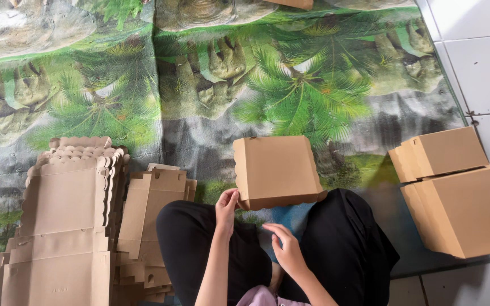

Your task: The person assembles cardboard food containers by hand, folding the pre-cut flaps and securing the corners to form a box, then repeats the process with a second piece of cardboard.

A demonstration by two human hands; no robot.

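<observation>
Square kraft cardboard box (277, 170), scalloped edge

jungle-print mat (211, 130) under folded boxes (455, 192), flat cardboard blanks (63, 226)

Hands: left hand (227, 208) and right hand (286, 247) bare, no gloves, rings or watch visible | Forearms: bare, no sleeves reaching the wrists | Legs: black trousers (347, 243), loose plain fabric, no markings visible | Torso: pale pink-lilac garment (259, 297), only a small part visible at bottom edge
</observation>
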